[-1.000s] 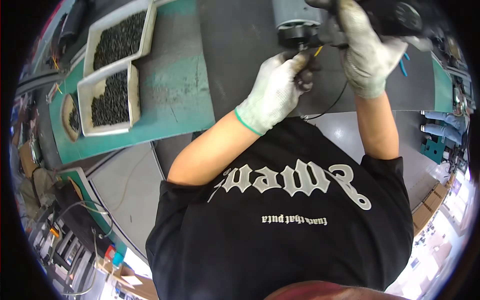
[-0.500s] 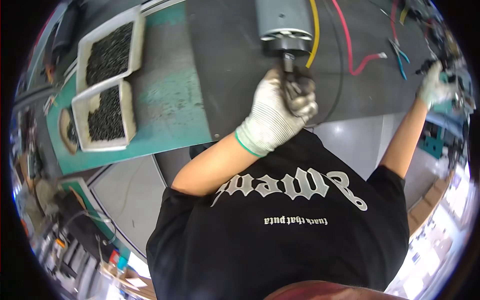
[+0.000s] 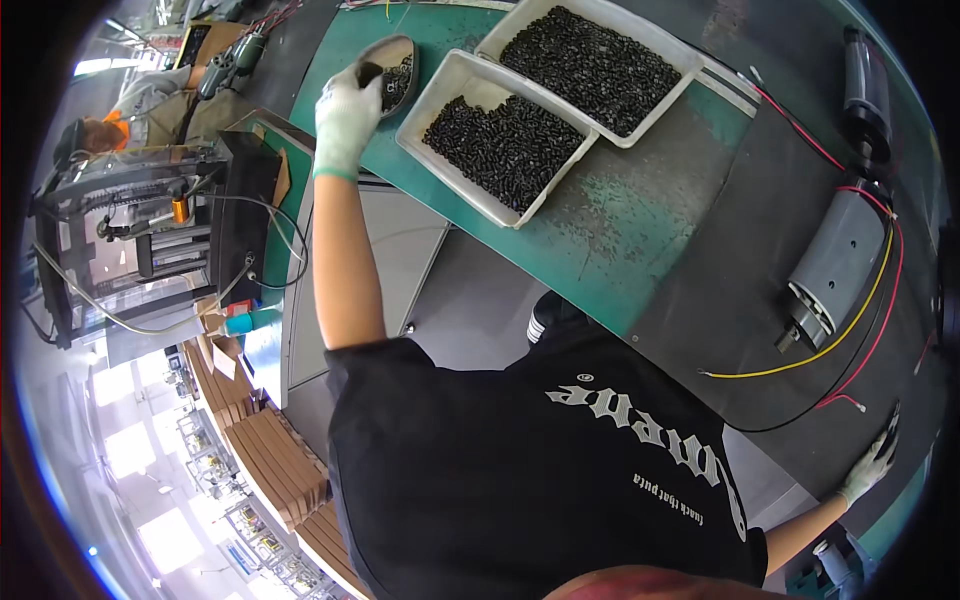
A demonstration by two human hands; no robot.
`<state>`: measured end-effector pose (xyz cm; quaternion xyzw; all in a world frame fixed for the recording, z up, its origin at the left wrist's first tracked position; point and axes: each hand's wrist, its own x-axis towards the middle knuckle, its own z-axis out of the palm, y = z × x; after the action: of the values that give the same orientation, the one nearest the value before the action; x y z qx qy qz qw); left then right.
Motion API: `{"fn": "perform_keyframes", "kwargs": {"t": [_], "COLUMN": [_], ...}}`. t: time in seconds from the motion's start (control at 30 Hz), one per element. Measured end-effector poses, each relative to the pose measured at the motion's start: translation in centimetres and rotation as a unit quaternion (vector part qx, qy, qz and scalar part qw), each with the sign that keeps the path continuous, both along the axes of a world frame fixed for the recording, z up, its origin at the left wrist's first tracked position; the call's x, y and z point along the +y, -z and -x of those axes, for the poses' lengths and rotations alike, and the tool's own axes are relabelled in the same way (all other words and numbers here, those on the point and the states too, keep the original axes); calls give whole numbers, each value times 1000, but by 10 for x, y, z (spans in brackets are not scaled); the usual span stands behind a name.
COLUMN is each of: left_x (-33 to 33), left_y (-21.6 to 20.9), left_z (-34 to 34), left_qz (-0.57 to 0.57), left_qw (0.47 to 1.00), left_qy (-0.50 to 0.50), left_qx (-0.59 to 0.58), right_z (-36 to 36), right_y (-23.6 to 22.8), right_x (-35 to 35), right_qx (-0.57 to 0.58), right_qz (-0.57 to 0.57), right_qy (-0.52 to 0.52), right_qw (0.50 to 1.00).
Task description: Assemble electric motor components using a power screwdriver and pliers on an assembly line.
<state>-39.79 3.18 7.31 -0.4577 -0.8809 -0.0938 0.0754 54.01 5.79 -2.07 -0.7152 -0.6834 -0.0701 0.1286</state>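
Note:
My left hand [image 3: 346,112], in a white glove with dark fingertips, is at a small oval dish [image 3: 402,100] of small black pieces. Its fingers curl together at the dish's edge; whether something is between them is hidden. Beside that dish stand two white rectangular bins, a nearer one [image 3: 408,132] and a farther one [image 3: 632,138], both holding many small black cylindrical pieces. Far to the right, my gloved right hand [image 3: 868,468] lies on the dark mat with fingers stretched out. A grey cylindrical motor [image 3: 845,260] with a protruding shaft lies on the mat, away from both hands.
Yellow wire [image 3: 800,368] and red wire [image 3: 893,290] trail from the motor across the dark mat [image 3: 700,330]. A second dark cylinder [image 3: 866,95] lies behind it. Left stands a black-framed machine [image 3: 150,240] with cables; cardboard stacks [image 3: 275,460] are below it.
The view has swung left. My left hand has left the motor's shaft end and reached the oval dish. My right hand, formerly among items at the far right, now lies stretched on the mat.

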Motion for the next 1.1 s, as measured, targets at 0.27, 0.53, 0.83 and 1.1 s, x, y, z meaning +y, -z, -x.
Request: {"fn": "perform_keyframes", "kwargs": {"t": [0.27, 0.53, 0.83, 1.1], "left_x": [51, 52, 30, 16], "left_y": [45, 64, 48, 44], "left_z": [62, 98, 98, 73], "left_qz": [83, 33, -145, -310], "left_qw": [997, 987, 883, 750], "left_qy": [-4, 3, -59, 20], "left_qx": [-10, -157, -442, -585], "right_z": [0, 56, 107, 148], "right_y": [22, 12, -12, -28], "right_x": [-25, -30, 5, 30], "right_qx": [-72, 51, 263, 392], "right_qz": [-140, -156, -142, -147], "right_qy": [68, 113, -6, -71], "right_qw": [985, 980, 954, 905]}}
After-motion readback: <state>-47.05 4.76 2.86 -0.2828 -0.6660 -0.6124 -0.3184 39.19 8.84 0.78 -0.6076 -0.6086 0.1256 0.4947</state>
